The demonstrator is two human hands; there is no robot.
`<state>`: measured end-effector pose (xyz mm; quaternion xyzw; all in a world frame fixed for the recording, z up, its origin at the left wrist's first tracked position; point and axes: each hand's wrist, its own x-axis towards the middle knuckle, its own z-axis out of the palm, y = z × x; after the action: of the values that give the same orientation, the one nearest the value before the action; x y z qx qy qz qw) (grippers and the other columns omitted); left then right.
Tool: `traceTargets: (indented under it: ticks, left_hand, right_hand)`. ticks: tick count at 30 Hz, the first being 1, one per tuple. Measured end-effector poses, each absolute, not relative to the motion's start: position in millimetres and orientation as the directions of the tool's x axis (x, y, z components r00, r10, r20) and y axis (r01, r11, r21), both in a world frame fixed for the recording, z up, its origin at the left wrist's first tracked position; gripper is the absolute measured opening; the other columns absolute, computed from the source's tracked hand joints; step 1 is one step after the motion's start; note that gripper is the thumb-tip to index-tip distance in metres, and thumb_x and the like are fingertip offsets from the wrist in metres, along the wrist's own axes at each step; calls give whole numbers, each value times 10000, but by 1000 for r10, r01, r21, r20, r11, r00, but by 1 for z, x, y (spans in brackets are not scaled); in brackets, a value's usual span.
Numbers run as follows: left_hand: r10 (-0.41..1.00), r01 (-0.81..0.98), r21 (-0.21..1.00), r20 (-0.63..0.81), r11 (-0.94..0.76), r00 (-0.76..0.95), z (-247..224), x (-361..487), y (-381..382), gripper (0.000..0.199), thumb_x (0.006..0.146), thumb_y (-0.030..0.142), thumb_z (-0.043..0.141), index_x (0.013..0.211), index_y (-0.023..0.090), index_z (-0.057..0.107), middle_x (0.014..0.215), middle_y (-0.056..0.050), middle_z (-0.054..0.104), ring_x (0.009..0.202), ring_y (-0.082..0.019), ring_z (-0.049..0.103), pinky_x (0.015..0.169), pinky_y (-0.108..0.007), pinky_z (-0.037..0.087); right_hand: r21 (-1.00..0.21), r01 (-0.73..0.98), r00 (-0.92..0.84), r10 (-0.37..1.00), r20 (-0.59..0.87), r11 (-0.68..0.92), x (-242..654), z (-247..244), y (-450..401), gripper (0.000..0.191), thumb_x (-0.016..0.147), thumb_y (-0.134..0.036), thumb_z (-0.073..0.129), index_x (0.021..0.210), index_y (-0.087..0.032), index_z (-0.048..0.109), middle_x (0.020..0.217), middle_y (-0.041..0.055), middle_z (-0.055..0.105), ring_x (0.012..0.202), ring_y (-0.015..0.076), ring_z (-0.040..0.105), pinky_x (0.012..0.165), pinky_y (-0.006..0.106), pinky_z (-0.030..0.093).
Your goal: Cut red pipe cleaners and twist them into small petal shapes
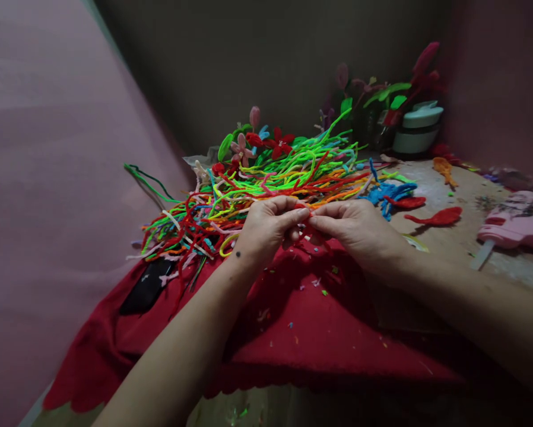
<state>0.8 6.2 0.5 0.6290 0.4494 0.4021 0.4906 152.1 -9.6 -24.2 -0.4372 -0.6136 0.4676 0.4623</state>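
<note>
My left hand (266,228) and my right hand (355,228) meet above the front of the table, fingertips nearly touching. Both are closed in a pinch on a red pipe cleaner (310,214), most of it hidden by my fingers. Just behind them lies a big heap of pipe cleaners (284,181) in green, red, orange, yellow and other colours. Right of my right hand rest a bunch of blue pipe cleaners (389,193) and a red petal-shaped piece (442,217).
A red cloth (302,344) with coloured scraps covers the table front. A black phone (144,287) lies at left, a pink glue gun (511,228) at right. Fuzzy flowers (279,142) stand behind the heap. An orange piece (445,171) and a lidded container (416,130) are at back right.
</note>
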Motion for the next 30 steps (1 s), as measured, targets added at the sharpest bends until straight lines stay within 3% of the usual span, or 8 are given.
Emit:
traceTargets:
  ticks: [9, 17, 23, 27, 30]
  left_hand:
    - [965, 341, 922, 102, -183, 243, 7, 3, 3, 230, 707, 263, 671, 570, 130, 543, 395, 58, 470, 332, -25, 372, 343, -154, 237]
    - [971, 149, 971, 157, -185, 179, -4, 6, 4, 99, 730, 221, 632, 702, 126, 633, 443, 25, 560, 371, -64, 481, 391, -168, 369]
    - [953, 38, 971, 225, -237, 204, -3, 5, 7, 167, 686, 227, 681, 815, 126, 648, 537, 11, 618, 429, -97, 557, 433, -206, 463]
    - [940, 178, 933, 278, -313, 198, 0, 2, 6, 90, 691, 220, 670, 723, 150, 623, 579, 21, 613, 449, -97, 562, 459, -216, 472]
    - [889, 409, 792, 373, -454, 265, 1, -2, 6, 62, 744, 197, 605, 689, 170, 617, 552, 30, 572, 479, -90, 544, 505, -213, 450]
  right_hand:
    - [-948, 249, -76, 980, 185, 198, 150, -15, -15, 216, 741, -125, 512, 546, -132, 605, 517, -2, 595, 486, 74, 490, 490, 194, 365]
    - [-977, 194, -46, 995, 83, 91, 146, -17, -12, 118, 690, -103, 525, 611, -139, 605, 496, -10, 590, 447, 79, 515, 449, 187, 369]
    - [-998, -26, -210, 976, 59, 55, 149, -17, -12, 124, 655, -240, 645, 617, -125, 621, 552, 16, 610, 499, 98, 523, 504, 225, 393]
    - [-997, -80, -260, 966, 12, -9, 151, -20, -9, 112, 664, -225, 629, 612, -126, 631, 510, 8, 588, 457, 99, 507, 506, 245, 394]
    - [-999, -37, -251, 968, 14, 5, 152, -19, -9, 137, 681, -219, 612, 572, -135, 620, 515, 10, 589, 471, 100, 506, 516, 246, 398]
